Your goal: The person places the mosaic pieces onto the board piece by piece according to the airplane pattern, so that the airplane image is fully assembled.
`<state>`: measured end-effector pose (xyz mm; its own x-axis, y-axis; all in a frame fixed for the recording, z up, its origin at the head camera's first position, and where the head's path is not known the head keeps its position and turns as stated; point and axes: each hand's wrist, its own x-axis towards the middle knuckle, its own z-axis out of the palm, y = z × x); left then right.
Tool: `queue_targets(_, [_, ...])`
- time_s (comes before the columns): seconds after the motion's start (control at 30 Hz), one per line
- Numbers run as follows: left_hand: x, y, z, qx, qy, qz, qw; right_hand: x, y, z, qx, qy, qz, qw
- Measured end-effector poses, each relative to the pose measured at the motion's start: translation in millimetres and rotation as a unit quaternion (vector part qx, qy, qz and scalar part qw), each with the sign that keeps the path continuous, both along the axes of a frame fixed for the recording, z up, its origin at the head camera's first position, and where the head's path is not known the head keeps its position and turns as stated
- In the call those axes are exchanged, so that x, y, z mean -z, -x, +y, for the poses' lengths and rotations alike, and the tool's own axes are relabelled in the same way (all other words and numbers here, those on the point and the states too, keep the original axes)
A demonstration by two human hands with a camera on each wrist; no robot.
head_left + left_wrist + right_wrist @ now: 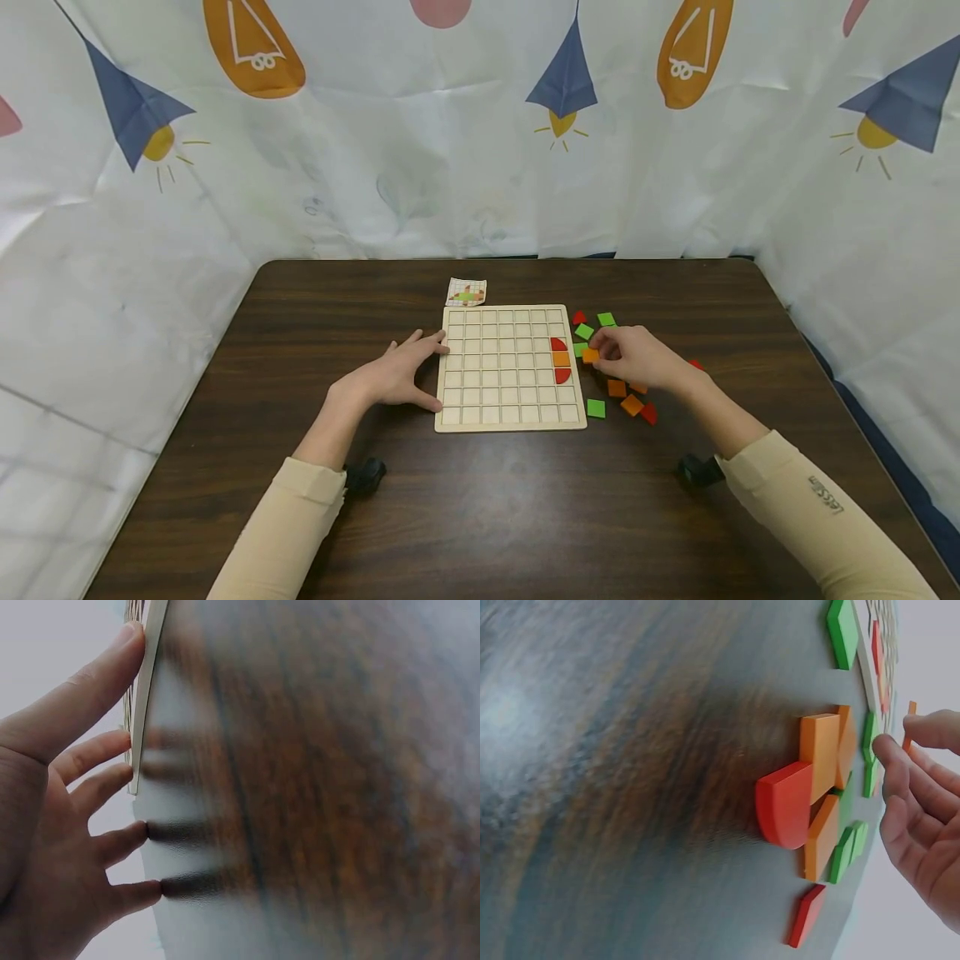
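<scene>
A light wooden grid board (495, 393) lies flat on the table. My left hand (393, 373) rests at its left edge, fingers spread, with the thumb and a fingertip against the rim. In its right-hand column sit an orange square tile (561, 359) and two red rounded tiles, one above (558, 344) and one below (562, 376). Just beyond the board's right edge, my right hand (639, 358) pinches another orange square tile (591, 356) between thumb and fingers. The right wrist view shows this held tile (910, 726) edge-on, lifted off the table.
Loose tiles lie right of the board: green squares (596, 408), orange squares (632, 406) and red pieces (649, 414), some overlapping. A small pattern card (466, 292) with a coloured figure touches the board's top left corner. The dark wooden table (495, 517) ends at a white printed curtain (465, 192).
</scene>
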<state>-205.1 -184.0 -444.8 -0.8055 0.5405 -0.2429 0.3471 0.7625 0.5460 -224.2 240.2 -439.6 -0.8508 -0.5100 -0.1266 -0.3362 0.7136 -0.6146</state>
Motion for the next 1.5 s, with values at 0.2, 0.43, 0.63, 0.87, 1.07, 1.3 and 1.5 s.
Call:
queue_targets(0.2, [0.5, -1.1, -1.0, -0.015, 0.007, -0.005, 0.9999, -4.4, -1.3, -4, -0.007, 0.008, 0.008, 0.9999])
queue_targets(0.43, [-0.6, -0.6, -1.3, -0.022, 0.016, -0.007, 0.9996, -6.7, -2.4, -8, -0.014, 0.016, 0.019, 0.9996])
queue_targets(0.63, [-1.3, 0.3, -0.2, -0.022, 0.019, -0.009, 0.9995, -8.1, -2.4, -15, -0.016, 0.023, 0.034, 0.9990])
queue_targets(0.87, [-0.8, 1.0, -0.7, -0.021, 0.014, -0.007, 0.9997, -5.3, -0.5, -24, -0.023, 0.041, 0.045, 0.9979])
queue_targets(1.07, [0.5, 1.2, -1.4, -0.020, 0.011, -0.007, 0.9997, 0.8, 1.0, -31, -0.028, 0.048, 0.043, 0.9975])
queue_targets(1.3, [0.6, 0.5, -1.3, -0.024, 0.013, -0.008, 0.9996, 7.4, 1.2, -38, -0.022, 0.052, 0.041, 0.9975])
queue_targets(1.5, [0.6, 0.7, -1.0, -0.024, 0.015, -0.008, 0.9996, 9.4, 1.9, -43, -0.022, 0.049, 0.048, 0.9974])
